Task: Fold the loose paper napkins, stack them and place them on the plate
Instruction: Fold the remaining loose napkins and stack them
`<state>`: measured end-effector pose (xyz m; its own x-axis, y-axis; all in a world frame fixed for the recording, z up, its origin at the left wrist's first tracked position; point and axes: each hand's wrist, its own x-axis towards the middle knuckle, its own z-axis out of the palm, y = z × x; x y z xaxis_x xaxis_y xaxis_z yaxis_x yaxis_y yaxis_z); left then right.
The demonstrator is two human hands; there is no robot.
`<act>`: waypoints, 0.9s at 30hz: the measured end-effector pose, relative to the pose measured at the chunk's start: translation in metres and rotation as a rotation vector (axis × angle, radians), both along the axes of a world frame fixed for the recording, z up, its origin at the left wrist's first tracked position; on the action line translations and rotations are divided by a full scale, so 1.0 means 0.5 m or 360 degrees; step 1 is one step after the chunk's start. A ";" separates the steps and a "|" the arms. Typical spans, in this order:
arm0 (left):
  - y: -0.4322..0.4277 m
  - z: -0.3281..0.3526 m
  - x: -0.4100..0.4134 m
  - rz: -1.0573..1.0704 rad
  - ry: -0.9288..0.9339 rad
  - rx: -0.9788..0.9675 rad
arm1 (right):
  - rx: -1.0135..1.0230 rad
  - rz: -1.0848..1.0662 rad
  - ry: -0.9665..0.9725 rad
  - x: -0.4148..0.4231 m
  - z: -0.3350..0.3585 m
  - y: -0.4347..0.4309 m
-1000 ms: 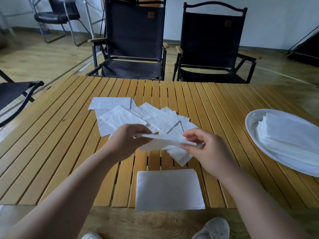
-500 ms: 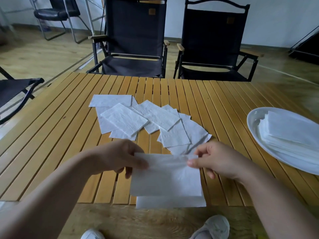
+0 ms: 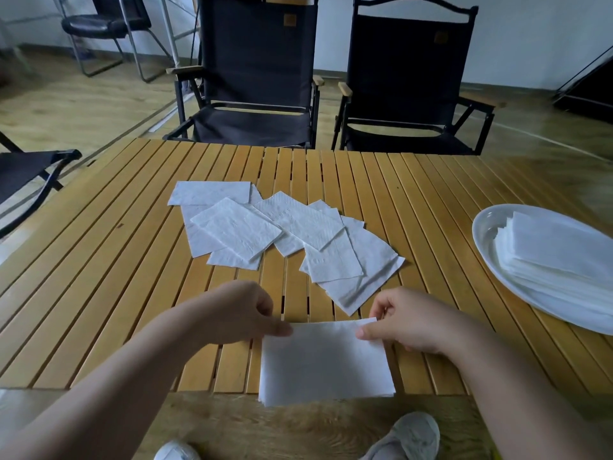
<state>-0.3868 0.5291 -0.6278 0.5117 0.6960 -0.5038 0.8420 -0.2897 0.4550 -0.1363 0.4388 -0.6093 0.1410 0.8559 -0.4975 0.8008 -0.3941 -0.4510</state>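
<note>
Head cam: you've got two hands on one folded napkin point(image 3: 325, 353), left hand point(image 3: 237, 313) pinching its far left corner and right hand point(image 3: 409, 322) pinching the far right one. It's lying on the one small stack point(image 3: 326, 398) at the near edge of the table point(image 3: 116, 260). Just beyond sits the loose pile point(image 3: 282, 234), maybe nine sheets, but the overlap makes counting tough. One plate point(image 3: 484, 234) on your right carries one taller stack point(image 3: 557, 254). Two black chairs point(image 3: 258, 61) face you.

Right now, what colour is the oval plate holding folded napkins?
White: the glossy oval plate, head view.
</note>
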 end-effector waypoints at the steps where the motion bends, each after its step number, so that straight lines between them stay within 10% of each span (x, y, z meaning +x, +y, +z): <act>1: 0.003 -0.001 -0.001 0.0014 -0.0020 0.0083 | 0.0030 -0.0024 -0.0048 0.000 -0.001 0.001; 17: 0.001 -0.003 0.011 -0.0064 -0.0003 0.0239 | 0.0103 -0.0053 -0.0168 -0.012 -0.018 0.007; 27: 0.024 -0.010 0.079 0.0141 -0.0384 0.0762 | 0.0916 -0.0404 -0.0198 0.010 -0.066 0.050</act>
